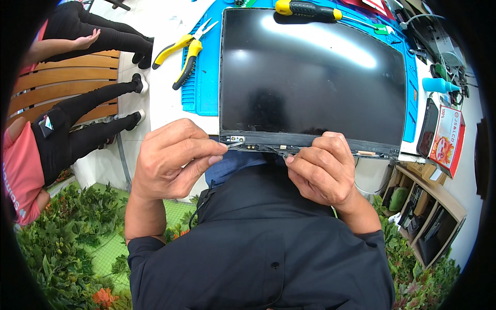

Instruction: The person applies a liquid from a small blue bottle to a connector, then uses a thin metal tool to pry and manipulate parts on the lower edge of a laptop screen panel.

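Note:
A dark laptop screen (315, 77) lies face up in front of me, the strip along its near edge (274, 146) bare, with small metal parts and thin wiring. My left hand (178, 160) is at the near left corner, thumb and forefinger pinched on a thin, shiny piece (235, 144) that reaches toward the hinge mount (237, 139). It is too small to name. Right of the middle, my right hand (325, 170) overlaps the same edge with fingers closed beside the wiring; what they pinch is hidden.
Yellow-black pliers (190, 51) lie left of the screen on a blue mat (206, 98). A screwdriver (310, 10) rests over its far edge. To the right are a blue bottle (436, 84), a red-white box (448, 137) and a shelf (429, 212). Two people are at the left by a bench (72, 72).

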